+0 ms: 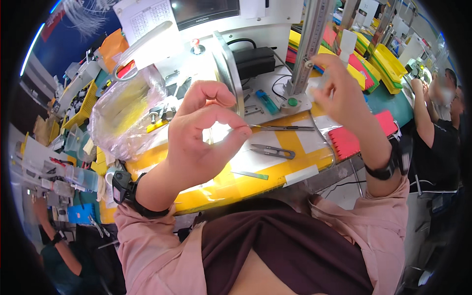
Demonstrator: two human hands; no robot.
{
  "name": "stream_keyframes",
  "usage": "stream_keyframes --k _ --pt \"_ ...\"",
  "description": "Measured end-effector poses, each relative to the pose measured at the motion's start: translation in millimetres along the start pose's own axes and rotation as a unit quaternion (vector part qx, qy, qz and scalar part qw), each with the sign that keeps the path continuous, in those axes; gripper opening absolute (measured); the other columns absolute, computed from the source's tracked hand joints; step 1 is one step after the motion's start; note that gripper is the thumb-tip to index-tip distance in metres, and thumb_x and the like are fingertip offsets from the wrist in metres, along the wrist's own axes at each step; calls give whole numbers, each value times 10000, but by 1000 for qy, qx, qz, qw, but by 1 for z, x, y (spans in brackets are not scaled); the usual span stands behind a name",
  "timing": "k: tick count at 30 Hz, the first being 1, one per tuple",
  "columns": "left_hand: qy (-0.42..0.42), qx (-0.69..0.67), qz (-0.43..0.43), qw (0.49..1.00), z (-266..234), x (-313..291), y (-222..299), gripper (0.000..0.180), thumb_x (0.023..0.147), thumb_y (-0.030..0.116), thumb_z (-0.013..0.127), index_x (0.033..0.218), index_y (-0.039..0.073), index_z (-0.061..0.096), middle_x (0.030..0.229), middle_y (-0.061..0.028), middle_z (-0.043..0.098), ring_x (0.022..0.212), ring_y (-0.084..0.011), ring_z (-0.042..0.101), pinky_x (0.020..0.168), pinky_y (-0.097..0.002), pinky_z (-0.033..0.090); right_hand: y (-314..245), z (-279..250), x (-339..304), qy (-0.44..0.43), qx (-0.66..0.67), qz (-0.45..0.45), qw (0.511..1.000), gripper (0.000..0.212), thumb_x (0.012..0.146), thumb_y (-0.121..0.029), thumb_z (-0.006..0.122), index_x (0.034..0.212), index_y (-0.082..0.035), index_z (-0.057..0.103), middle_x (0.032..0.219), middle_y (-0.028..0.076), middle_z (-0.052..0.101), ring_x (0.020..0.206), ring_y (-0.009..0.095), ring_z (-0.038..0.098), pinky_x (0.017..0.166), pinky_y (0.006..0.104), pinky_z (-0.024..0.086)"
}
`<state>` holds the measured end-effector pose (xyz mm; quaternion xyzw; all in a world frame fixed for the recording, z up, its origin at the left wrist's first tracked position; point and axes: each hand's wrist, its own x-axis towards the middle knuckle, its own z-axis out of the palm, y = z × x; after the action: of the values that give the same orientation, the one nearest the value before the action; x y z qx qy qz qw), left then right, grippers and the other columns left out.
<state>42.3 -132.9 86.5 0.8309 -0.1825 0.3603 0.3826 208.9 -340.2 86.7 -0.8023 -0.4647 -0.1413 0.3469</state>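
My left hand [201, 132] is raised over the yellow-taped work surface [206, 194], thumb and index fingertip pressed together. Whatever the pinch holds, if anything, is too small to make out. Just beyond those fingertips lie dark tweezers [287, 128]. Below them rest thread snips [273, 151], and closer to me a thin strip with a green end [250, 175]. To the right, my right hand [339, 93] hangs beside an upright metal column [310, 44]. Its fingers are bent but smeared by motion, so their grip is unclear.
A machine with a green button [292, 102] and a teal cutter [267, 102] stands ahead. On the left sits a clear plastic bag [125, 110]. Red trays [361, 135] and yellow trays [388, 66] are at right. Other people work on both sides.
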Motion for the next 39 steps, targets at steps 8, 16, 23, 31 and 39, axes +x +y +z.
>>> stream_keyframes --k 8,16,23,31,39 --pt "95 50 27 994 -17 -7 -4 126 633 -28 649 721 41 591 966 -106 485 874 -201 491 773 -304 413 65 38 14 -55 311 266 910 133 808 -145 528 910 -76 479 641 -7 470 432 50 394 363 207 302" --pt "236 76 51 967 -61 -4 -7 69 699 -4 562 753 35 543 1091 -115 450 1019 -217 449 878 -361 383 84 -78 -41 152 532 176 814 325 888 -241 428 597 -126 340 504 -40 316 393 53 270 375 203 228" --pt "-14 -4 0 1000 -35 0 9 98 656 7 625 722 54 569 1033 -110 487 951 -223 484 841 -324 372 152 -144 -160 -125 -317 282 897 161 792 -135 550 866 5 516 698 125 525 600 240 536 571 322 423" --pt "-121 -76 -21 989 -11 19 14 101 689 88 665 751 32 610 976 -98 505 904 -204 510 801 -293 393 -66 -42 -36 -92 229 -21 969 171 739 -9 597 908 -13 570 792 17 532 635 42 450 546 178 366" --pt "-132 -3 -3 991 -21 30 27 149 694 107 684 801 48 600 972 -113 507 907 -247 515 786 -319 406 -84 -12 6 -143 263 -176 938 44 733 -25 583 736 -23 539 668 54 500 597 129 485 518 259 383"
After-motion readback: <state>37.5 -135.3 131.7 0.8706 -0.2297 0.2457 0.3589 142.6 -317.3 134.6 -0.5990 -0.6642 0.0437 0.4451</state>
